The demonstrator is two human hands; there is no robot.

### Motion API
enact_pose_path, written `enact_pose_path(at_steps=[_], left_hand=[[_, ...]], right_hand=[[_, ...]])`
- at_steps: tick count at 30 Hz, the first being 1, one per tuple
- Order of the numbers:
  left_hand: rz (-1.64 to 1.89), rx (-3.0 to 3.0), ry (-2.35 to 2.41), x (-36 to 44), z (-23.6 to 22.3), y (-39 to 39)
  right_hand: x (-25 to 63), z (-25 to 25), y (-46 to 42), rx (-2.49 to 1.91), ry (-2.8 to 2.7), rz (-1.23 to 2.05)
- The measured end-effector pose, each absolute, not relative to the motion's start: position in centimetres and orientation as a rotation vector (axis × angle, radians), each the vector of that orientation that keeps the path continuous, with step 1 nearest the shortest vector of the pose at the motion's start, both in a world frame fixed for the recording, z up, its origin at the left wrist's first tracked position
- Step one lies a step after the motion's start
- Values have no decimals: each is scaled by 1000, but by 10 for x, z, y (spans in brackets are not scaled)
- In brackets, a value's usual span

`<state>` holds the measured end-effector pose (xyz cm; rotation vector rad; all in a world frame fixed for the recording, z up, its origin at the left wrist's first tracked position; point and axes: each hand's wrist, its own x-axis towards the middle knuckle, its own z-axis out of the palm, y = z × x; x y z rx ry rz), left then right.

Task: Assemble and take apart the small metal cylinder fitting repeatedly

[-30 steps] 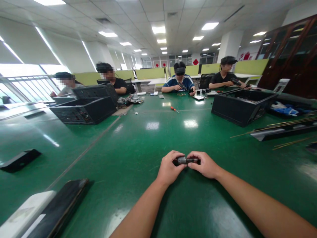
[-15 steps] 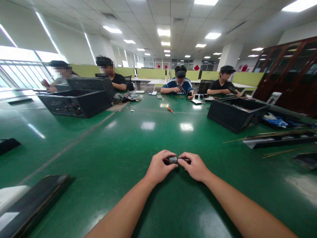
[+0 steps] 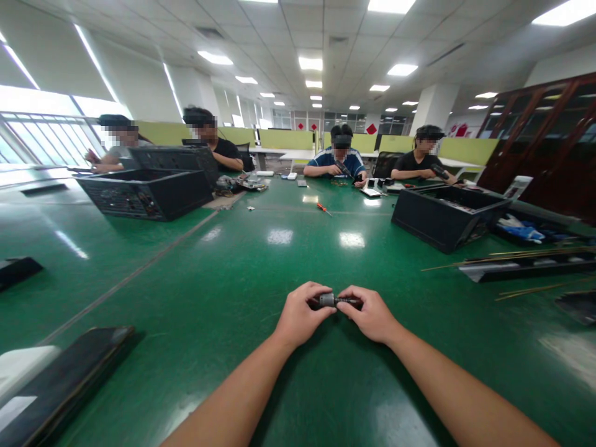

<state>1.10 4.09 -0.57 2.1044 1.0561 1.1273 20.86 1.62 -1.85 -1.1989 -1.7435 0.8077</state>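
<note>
My left hand (image 3: 300, 313) is closed round a small grey metal cylinder (image 3: 327, 300), thumb below and fingers above; part of it is hidden in the palm. From the cylinder's right end a thin, dark rod (image 3: 342, 300) runs sideways to my right hand (image 3: 372, 313). The right thumb and fingers pinch this rod. Its far end lies partly hidden behind them. Whether the rod sits inside the cylinder or only touches it, I cannot tell. Both hands are held low over the green tabletop (image 3: 242, 279), close together.
Open black computer cases (image 3: 181, 192) stand at the left and right. An orange screwdriver (image 3: 322, 208) lies ahead. Thin brass-coloured rods and a metal channel (image 3: 493, 271) lie right; a dark flat panel (image 3: 74, 379) lies near left. Several people sit working across the table.
My right hand has drawn slightly away from the left, and more of the dark rod shows between them. The whole view has shifted a little.
</note>
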Motion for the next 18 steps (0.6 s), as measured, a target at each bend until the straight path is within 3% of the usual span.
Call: enact_pose_path(at_steps=[18], left_hand=[[1154,2092,1066,11,-3,39]], right_hand=[[210,-19,17,-1206,-1670,938]])
